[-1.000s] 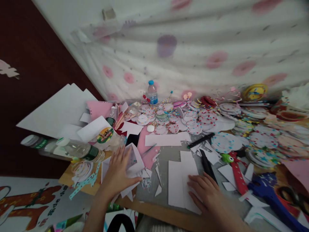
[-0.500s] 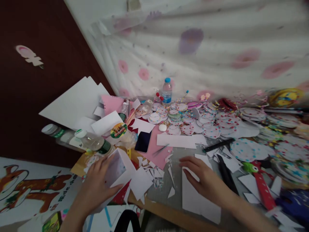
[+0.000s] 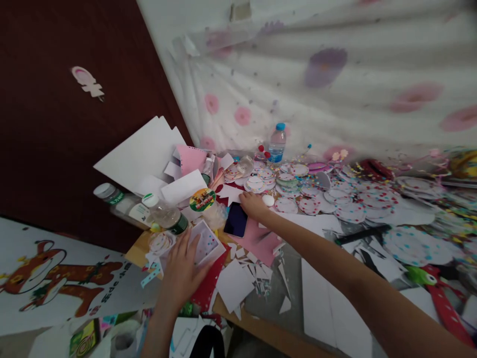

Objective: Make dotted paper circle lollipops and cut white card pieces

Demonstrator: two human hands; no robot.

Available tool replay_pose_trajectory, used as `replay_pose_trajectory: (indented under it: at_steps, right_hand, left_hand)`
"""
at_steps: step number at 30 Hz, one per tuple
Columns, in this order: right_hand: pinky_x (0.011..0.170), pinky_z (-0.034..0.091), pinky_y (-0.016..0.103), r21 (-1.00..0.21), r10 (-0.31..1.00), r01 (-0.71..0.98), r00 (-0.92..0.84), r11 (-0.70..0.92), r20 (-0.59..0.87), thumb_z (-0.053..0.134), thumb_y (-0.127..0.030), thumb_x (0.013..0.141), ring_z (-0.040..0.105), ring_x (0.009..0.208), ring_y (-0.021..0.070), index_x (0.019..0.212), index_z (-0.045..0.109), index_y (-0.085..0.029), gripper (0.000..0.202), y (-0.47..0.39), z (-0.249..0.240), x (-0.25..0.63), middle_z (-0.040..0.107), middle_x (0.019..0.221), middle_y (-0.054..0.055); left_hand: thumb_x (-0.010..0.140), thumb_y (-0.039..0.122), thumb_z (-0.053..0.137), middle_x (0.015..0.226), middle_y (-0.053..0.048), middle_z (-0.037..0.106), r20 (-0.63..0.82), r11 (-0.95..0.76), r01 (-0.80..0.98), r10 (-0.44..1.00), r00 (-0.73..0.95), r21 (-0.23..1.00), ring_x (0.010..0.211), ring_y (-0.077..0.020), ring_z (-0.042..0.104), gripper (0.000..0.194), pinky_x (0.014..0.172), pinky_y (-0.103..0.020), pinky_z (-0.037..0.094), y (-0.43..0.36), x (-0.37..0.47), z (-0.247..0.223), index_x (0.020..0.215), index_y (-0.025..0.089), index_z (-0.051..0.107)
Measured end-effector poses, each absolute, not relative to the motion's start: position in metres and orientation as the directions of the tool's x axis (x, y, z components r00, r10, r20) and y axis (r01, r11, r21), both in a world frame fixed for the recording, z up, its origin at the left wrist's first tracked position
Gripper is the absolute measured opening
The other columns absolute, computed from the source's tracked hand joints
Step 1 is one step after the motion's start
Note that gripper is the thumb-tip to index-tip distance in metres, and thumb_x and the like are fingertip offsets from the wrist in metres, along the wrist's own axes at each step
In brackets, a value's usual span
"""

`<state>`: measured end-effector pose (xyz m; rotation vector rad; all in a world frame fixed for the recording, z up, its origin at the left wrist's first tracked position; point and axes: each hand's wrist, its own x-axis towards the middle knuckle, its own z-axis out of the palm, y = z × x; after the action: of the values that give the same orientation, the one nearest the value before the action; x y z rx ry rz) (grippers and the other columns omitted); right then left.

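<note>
My left hand (image 3: 184, 268) rests on the near left side of a white paper box (image 3: 210, 244), its fingers spread along the rim. Small coloured dots show inside the box. My right hand (image 3: 254, 205) reaches across to the top corner of a dark phone (image 3: 236, 220); its fingers are bent down there, and whether they grip anything is hard to see. Under the phone lies pink paper (image 3: 261, 241). Beside the right hand sits a round white object (image 3: 268, 200).
Two plastic bottles (image 3: 166, 214) lie at the left. A blue-capped bottle (image 3: 277, 144) stands at the back near many dotted paper discs (image 3: 335, 194). White scraps (image 3: 235, 282) and large white sheets (image 3: 328, 303) cover the near table. A red dotted item (image 3: 447, 303) lies at the right.
My right hand has moved left and away from me, from the white sheet to the phone. My left hand and the box have shifted slightly, the box lying lower among the bottles. The view has turned left.
</note>
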<state>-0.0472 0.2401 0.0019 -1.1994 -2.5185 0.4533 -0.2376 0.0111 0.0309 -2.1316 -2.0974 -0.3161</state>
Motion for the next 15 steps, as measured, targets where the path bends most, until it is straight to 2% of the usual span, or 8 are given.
replay_pose_trajectory:
  at_steps: [4, 6, 8, 10, 11, 13, 14, 15]
  right_hand:
    - [0.084, 0.052, 0.042, -0.567, 0.843, 0.652, -0.514, 0.504, 0.159, 0.059, -0.034, 0.091, 0.061, 0.100, 0.0209, 0.120, 0.056, -0.016, 0.034, 0.242, 0.016, -0.031, 0.059, 0.120, 0.009]
    - [0.082, 0.053, 0.042, -0.661, 0.880, 0.609, -0.442, 0.438, 0.176, 0.056, -0.034, 0.092, 0.062, 0.097, 0.0202, 0.118, 0.056, -0.016, 0.032, 0.233, 0.027, -0.010, 0.061, 0.115, 0.008]
    - [0.080, 0.054, 0.039, -0.759, 0.912, 0.538, -0.368, 0.367, 0.180, 0.040, -0.031, 0.098, 0.064, 0.094, 0.0210, 0.114, 0.056, -0.014, 0.028, 0.213, 0.038, 0.018, 0.066, 0.105, 0.010]
    - [0.074, 0.056, 0.033, -0.846, 0.932, 0.445, -0.332, 0.293, 0.148, 0.030, -0.032, 0.099, 0.067, 0.088, 0.0193, 0.111, 0.054, -0.014, 0.032, 0.183, 0.045, 0.050, 0.068, 0.099, 0.010]
    - [0.071, 0.056, 0.032, -0.879, 0.940, 0.403, -0.318, 0.253, 0.124, 0.030, -0.034, 0.099, 0.068, 0.083, 0.0183, 0.109, 0.054, -0.015, 0.032, 0.165, 0.047, 0.066, 0.069, 0.096, 0.009]
    - [0.068, 0.057, 0.029, -0.939, 0.960, 0.309, -0.272, 0.149, 0.063, 0.040, -0.039, 0.095, 0.068, 0.076, 0.0159, 0.109, 0.052, -0.018, 0.028, 0.127, 0.049, 0.095, 0.070, 0.092, 0.007]
    - [0.068, 0.056, 0.029, -0.995, 0.971, 0.100, -0.234, -0.018, -0.041, 0.051, -0.040, 0.091, 0.067, 0.075, 0.0156, 0.106, 0.053, -0.019, 0.026, 0.108, 0.047, 0.109, 0.070, 0.092, 0.006]
    - [0.068, 0.056, 0.028, -0.985, 0.967, -0.066, -0.207, -0.162, -0.145, 0.059, -0.040, 0.086, 0.067, 0.073, 0.0148, 0.104, 0.054, -0.021, 0.027, 0.091, 0.045, 0.121, 0.070, 0.090, 0.004]
  left_hand:
    - [0.089, 0.034, 0.053, 0.145, -0.016, 0.039, 0.352, -0.058, 0.979, 0.936, -0.015, 0.194, 0.133, -0.0319, 0.039, 0.048, 0.105, -0.052, 0.039, -0.013, -0.220, 0.047, 0.134, 0.022, 0.040]
    - [0.090, 0.030, 0.052, 0.139, -0.013, 0.046, 0.379, -0.057, 0.939, 0.922, -0.081, 0.339, 0.129, -0.0296, 0.044, 0.042, 0.103, -0.050, 0.041, -0.023, -0.205, 0.049, 0.130, 0.024, 0.045]
    - [0.090, 0.030, 0.052, 0.130, -0.011, 0.054, 0.348, -0.040, 0.833, 0.919, -0.187, 0.551, 0.122, -0.0272, 0.051, 0.035, 0.100, -0.046, 0.046, -0.028, -0.183, 0.046, 0.125, 0.025, 0.050]
    - [0.091, 0.033, 0.050, 0.120, -0.010, 0.061, 0.215, 0.000, 0.615, 0.937, -0.276, 0.788, 0.111, -0.0240, 0.060, 0.030, 0.092, -0.040, 0.052, -0.027, -0.156, 0.038, 0.120, 0.025, 0.055]
    - [0.092, 0.035, 0.049, 0.116, -0.009, 0.063, 0.105, 0.046, 0.470, 0.951, -0.290, 0.882, 0.103, -0.0221, 0.063, 0.028, 0.087, -0.036, 0.055, -0.024, -0.141, 0.034, 0.117, 0.024, 0.056]
    - [0.090, 0.038, 0.051, 0.110, -0.009, 0.065, -0.120, 0.171, 0.237, 0.970, -0.213, 0.956, 0.095, -0.0200, 0.066, 0.027, 0.082, -0.032, 0.056, -0.016, -0.113, 0.025, 0.110, 0.022, 0.060]
    - [0.089, 0.039, 0.054, 0.110, -0.009, 0.065, -0.201, 0.224, 0.175, 0.969, -0.141, 0.959, 0.095, -0.0198, 0.065, 0.027, 0.083, -0.031, 0.055, -0.011, -0.100, 0.021, 0.108, 0.021, 0.060]
    - [0.087, 0.039, 0.056, 0.111, -0.009, 0.065, -0.263, 0.271, 0.142, 0.962, -0.072, 0.952, 0.097, -0.0203, 0.065, 0.029, 0.084, -0.031, 0.055, -0.007, -0.088, 0.017, 0.108, 0.020, 0.061]
